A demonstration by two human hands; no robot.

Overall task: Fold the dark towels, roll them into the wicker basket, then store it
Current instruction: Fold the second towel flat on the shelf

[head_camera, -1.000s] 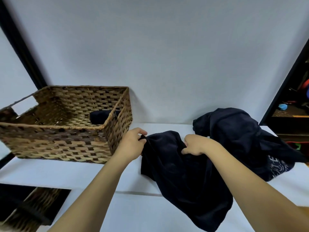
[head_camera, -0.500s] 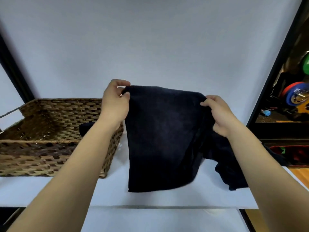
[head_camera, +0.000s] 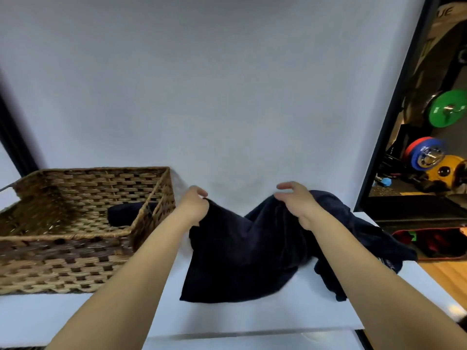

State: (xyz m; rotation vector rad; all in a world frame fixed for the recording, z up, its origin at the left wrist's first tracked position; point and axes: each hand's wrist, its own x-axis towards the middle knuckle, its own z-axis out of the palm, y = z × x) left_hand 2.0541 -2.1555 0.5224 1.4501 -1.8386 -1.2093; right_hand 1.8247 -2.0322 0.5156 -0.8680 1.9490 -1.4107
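Note:
A dark navy towel hangs low over the white table, its lower edge resting on the surface. My left hand pinches the towel's top left corner. My right hand grips the top right corner, fingers partly lifted. To the left stands the wicker basket, with one rolled dark towel lying inside against its right wall. A heap of more dark towels lies behind and to the right of my right arm.
A white backdrop wall rises behind the table. The table's right edge runs close to the towel heap. Beyond a black frame at the right are coloured weight plates and a red-edged bag on a wooden floor.
Both hands have come down from chest height toward the table, bringing the towel with them. The towel, held up flat before, now sags in the middle and touches the table.

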